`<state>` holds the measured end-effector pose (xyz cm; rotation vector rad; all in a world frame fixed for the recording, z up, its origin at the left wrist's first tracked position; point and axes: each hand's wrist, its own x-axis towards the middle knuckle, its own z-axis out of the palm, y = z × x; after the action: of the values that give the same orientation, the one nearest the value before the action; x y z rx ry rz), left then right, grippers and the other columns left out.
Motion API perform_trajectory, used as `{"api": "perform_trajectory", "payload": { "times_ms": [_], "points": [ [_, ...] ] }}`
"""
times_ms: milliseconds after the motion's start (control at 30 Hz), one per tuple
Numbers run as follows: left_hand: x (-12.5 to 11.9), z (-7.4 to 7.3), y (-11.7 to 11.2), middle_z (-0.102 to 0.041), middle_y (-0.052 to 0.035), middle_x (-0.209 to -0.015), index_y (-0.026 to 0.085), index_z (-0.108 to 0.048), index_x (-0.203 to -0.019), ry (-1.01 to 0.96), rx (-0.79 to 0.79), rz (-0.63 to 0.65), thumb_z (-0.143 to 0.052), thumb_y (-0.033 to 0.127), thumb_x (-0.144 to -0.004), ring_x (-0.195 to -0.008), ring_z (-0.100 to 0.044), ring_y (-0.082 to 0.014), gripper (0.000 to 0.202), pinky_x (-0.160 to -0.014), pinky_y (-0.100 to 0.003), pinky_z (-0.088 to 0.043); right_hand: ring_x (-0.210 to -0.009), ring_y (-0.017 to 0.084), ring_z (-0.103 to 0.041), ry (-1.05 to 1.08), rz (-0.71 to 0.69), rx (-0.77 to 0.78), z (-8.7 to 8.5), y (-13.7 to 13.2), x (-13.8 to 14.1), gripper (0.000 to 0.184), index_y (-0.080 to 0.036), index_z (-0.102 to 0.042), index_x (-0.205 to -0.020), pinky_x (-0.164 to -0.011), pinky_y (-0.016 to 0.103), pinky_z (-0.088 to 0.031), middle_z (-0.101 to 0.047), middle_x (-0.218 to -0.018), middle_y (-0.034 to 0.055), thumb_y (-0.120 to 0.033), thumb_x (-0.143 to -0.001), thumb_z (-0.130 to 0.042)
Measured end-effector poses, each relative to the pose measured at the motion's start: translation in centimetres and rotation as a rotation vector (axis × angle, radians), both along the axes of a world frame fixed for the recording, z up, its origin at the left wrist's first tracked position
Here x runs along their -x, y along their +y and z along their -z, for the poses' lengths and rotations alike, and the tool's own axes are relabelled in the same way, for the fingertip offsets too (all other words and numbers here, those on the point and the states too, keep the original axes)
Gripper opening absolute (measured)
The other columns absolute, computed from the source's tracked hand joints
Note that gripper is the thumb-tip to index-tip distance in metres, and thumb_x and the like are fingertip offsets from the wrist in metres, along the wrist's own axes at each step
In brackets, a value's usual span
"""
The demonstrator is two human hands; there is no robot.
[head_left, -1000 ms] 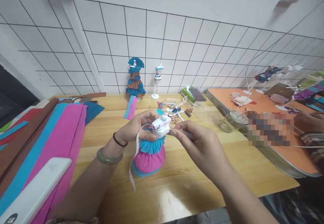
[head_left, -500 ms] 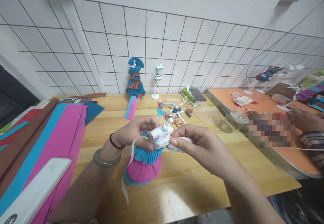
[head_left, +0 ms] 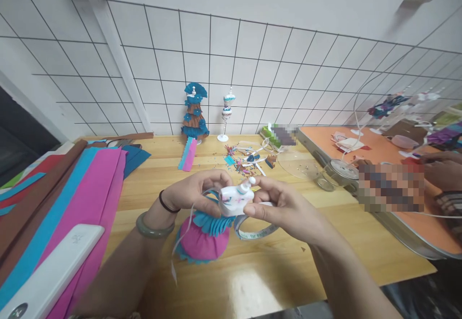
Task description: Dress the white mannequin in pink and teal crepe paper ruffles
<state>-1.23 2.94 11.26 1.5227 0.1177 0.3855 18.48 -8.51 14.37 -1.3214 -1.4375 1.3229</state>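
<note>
A small dress-form doll (head_left: 235,199) with a white bodice, a blue pleated collar and a pink skirt (head_left: 200,242) is held over the wooden table. My left hand (head_left: 197,192) grips its waist from the left, with a thin white ribbon (head_left: 182,232) trailing down from it. My right hand (head_left: 285,206) pinches the bodice from the right and also holds a roll of clear tape (head_left: 254,230) looped under its fingers.
Pink, blue and brown felt sheets (head_left: 68,198) and a white flat device (head_left: 46,273) lie at left. Two small mannequins (head_left: 194,112) stand by the grid wall, with scraps (head_left: 249,158) nearby. Another person's hand (head_left: 442,172) works over an orange mat (head_left: 390,150) at right.
The doll has tipped further left and lower, its skirt swinging toward me. My right hand has shifted onto the bodice, and the tape roll now shows below it.
</note>
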Motion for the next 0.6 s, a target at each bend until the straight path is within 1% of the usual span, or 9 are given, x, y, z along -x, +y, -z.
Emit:
{"api": "perform_trajectory", "payload": {
  "times_ms": [100,200,267,333,400,467,600],
  "points": [
    [-0.4,0.1,0.0,-0.061,-0.0031,-0.085,0.016,-0.055,-0.096,-0.001,0.013,-0.011,-0.076,0.028,-0.066,-0.077,-0.06,-0.0132,0.038,-0.067,-0.023,-0.047,-0.055,0.009,-0.05,0.024,0.05,-0.041,0.5,0.3,-0.3,0.038,-0.019,-0.061,-0.098,-0.048,0.021,-0.034,-0.055,-0.061,-0.0045,-0.042,-0.07,-0.072],
    [-0.9,0.2,0.0,-0.063,-0.0067,-0.093,0.017,-0.056,-0.103,-0.039,-0.05,-0.072,-0.071,0.029,-0.073,-0.088,-0.061,-0.0169,0.035,-0.075,-0.027,-0.048,-0.06,0.009,-0.053,0.069,0.122,-0.029,0.7,0.6,-0.5,0.033,-0.018,-0.06,-0.092,-0.053,0.02,-0.037,-0.058,-0.065,-0.0033,-0.039,-0.071,-0.073],
    [-1.0,0.1,0.0,-0.064,-0.0088,-0.098,0.017,-0.057,-0.108,-0.033,-0.129,-0.125,-0.07,0.03,-0.074,-0.094,-0.061,-0.0199,0.039,-0.08,-0.031,-0.048,-0.056,0.009,-0.05,0.065,0.174,-0.024,0.7,0.6,-0.4,0.033,-0.018,-0.059,-0.089,-0.051,0.019,-0.035,-0.055,-0.06,-0.0044,-0.04,-0.07,-0.073],
    [-1.1,-0.3,-0.2,-0.064,-0.0106,-0.104,0.016,-0.057,-0.11,-0.006,-0.223,-0.179,-0.072,0.032,-0.071,-0.099,-0.06,-0.0227,0.045,-0.084,-0.033,-0.047,-0.051,0.008,-0.044,0.037,0.237,-0.045,0.7,0.5,-0.2,0.034,-0.017,-0.059,-0.087,-0.047,0.019,-0.031,-0.049,-0.055,-0.0063,-0.042,-0.068,-0.074],
    [-1.0,-0.8,-0.4,-0.063,-0.0113,-0.108,0.016,-0.059,-0.109,0.005,-0.282,-0.229,-0.074,0.035,-0.068,-0.102,-0.059,-0.0243,0.048,-0.086,-0.035,-0.046,-0.048,0.007,-0.039,0.011,0.297,-0.074,0.7,0.3,0.2,0.035,-0.017,-0.058,-0.087,-0.045,0.019,-0.027,-0.043,-0.053,-0.0077,-0.043,-0.068,-0.073],
    [-1.0,-1.2,-0.8,-0.063,-0.011,-0.107,0.016,-0.06,-0.106,0.005,-0.307,-0.294,-0.074,0.038,-0.068,-0.101,-0.058,-0.0241,0.046,-0.088,-0.035,-0.045,-0.048,0.006,-0.037,-0.005,0.324,-0.092,0.8,0.1,0.6,0.035,-0.018,-0.056,-0.087,-0.044,0.019,-0.027,-0.041,-0.054,-0.0082,-0.044,-0.069,-0.073],
    [-1.1,-1.5,-1.4,-0.064,-0.0088,-0.101,0.015,-0.061,-0.097,0.021,-0.324,-0.394,-0.069,0.035,-0.074,-0.098,-0.059,-0.0205,0.031,-0.088,-0.033,-0.045,-0.051,0.008,-0.041,-0.027,0.332,-0.123,0.8,-0.2,1.3,0.034,-0.019,-0.055,-0.089,-0.046,0.02,-0.03,-0.044,-0.056,-0.0073,-0.044,-0.071,-0.071]
  ]
}}
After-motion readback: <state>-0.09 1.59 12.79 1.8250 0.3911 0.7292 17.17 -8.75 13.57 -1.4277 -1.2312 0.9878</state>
